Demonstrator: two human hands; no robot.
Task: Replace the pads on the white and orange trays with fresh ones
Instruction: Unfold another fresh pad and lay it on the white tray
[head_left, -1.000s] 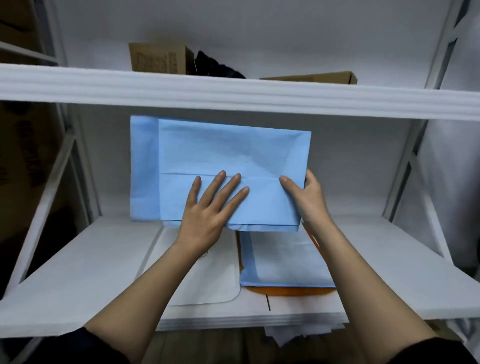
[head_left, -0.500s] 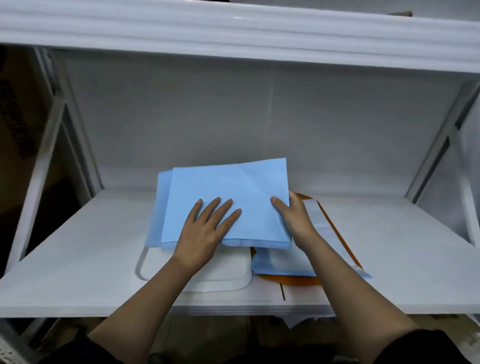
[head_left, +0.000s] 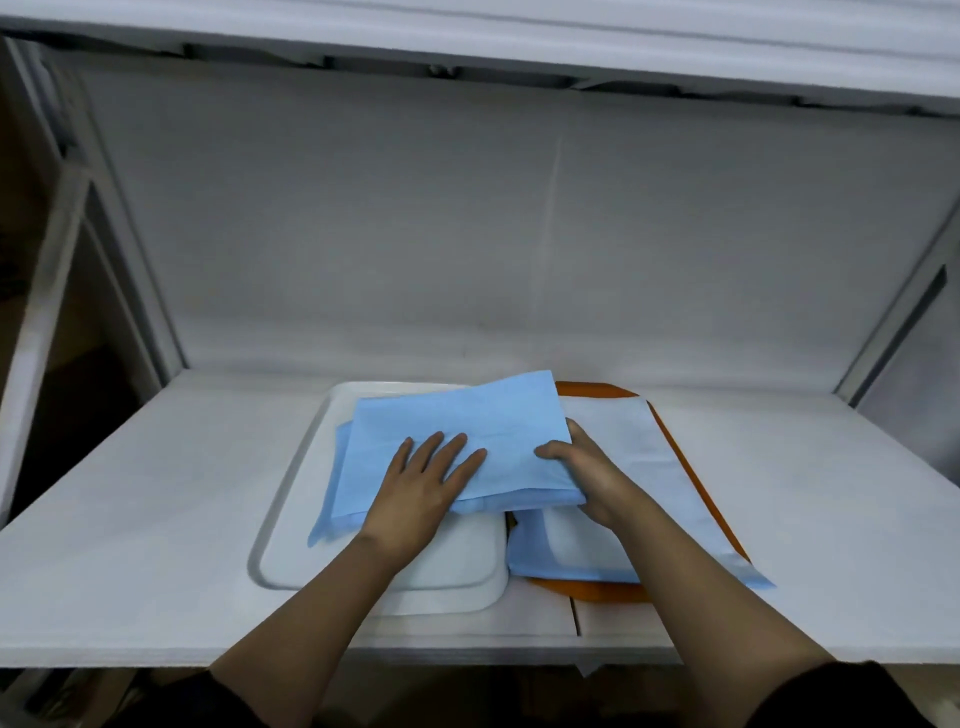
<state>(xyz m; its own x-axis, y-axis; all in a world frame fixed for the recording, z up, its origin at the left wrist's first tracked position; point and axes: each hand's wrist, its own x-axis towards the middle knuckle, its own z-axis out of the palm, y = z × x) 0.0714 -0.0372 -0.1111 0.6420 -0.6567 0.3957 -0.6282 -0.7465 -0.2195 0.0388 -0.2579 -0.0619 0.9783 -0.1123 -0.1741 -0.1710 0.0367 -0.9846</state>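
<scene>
A white shelf (head_left: 156, 545) spans the view from left to right, closed behind by a grey-white back panel (head_left: 467, 234) and roofed by the underside of the shelf above (head_left: 519, 31). Slanted frame posts (head_left: 893, 322) bound the bay at its right side, with matching posts at its left. Two trays sit side by side near the middle of the shelf's front edge. The white tray (head_left: 291, 519) lies on the left, its rounded front rim close to the shelf's front edge. The orange tray (head_left: 587, 590) lies just beside it on the right, visible only as a thin rim at its rear, right and front sides. A pad with a white face and blue border (head_left: 623, 441) covers the orange tray, and its front right corner overhangs the tray rim toward the shelf's front edge. A folded blue pad (head_left: 467, 415) lies over the rear half of the white tray, tilted slightly, its right edge reaching across the gap onto the orange tray's side. A second blue layer shows beneath it along its left and front edges. The left hand (head_left: 421, 483) rests flat on the blue pad's front portion, fingers (head_left: 457, 447) straight and spread. The right hand (head_left: 582, 467) grips the blue pad's front right corner, fingers curled over the top face. Dark sleeves (head_left: 857, 696) show at the bottom corners of the view.
</scene>
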